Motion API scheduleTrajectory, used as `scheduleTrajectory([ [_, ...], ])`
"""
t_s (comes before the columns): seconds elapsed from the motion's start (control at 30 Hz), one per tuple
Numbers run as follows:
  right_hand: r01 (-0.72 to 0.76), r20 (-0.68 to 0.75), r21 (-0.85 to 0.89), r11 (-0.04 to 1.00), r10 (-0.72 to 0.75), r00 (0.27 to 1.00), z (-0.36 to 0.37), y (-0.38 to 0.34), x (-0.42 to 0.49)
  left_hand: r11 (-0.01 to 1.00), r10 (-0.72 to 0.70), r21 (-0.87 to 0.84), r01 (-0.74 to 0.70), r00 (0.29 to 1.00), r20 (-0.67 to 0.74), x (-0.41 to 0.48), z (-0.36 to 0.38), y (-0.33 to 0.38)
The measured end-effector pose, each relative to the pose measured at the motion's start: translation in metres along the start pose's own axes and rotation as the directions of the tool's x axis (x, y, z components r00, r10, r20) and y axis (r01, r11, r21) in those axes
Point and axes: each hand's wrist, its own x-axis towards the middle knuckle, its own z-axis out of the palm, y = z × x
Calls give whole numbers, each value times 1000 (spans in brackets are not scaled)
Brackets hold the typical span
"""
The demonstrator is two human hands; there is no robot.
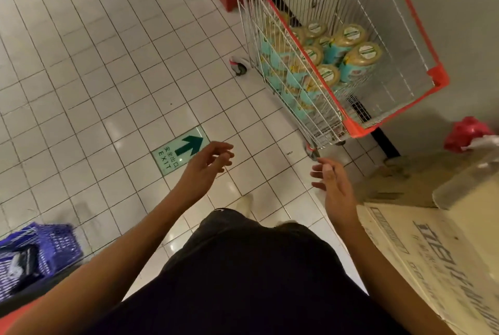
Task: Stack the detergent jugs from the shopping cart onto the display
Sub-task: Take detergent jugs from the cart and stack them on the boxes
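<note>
The shopping cart (356,129) is cut off at its far end by the top edge. Cart wire hides much of the detergent jugs (348,34); cap labels are too small to read. The purple basket (54,242) is blurred and cropped at the left edge. The cardboard box (432,248) and red bag (467,132) run off the right edge.

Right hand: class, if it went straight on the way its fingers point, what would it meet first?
Likely the shopping cart, at its near wire corner; the open right hand points toward it, though depth is unclear.
</note>
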Motion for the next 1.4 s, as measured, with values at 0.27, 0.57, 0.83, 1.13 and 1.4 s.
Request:
scheduleTrajectory([
  [0.27,-74,-49,-28,997,73,996,-7,-22,80,997,78,-25,-77,994,71,116,2,63],
  [0.57,-114,-33,83,990,117,993,-13,-58,236,998,7,53,-14,992,125,244,7,107],
  [0.83,-48,-27,46,998,49,998,-24,-110,371,996,-37,90,21,983,179,356,12,153],
  [1.13,-82,-199,105,991,101,975,-27,-141,500,976,-23,203,-76,894,447,524,44,193],
  [1.4,-221,-368,113,969,247,896,-52,-128,607,958,-182,286,-24,721,669,675,115,210],
])
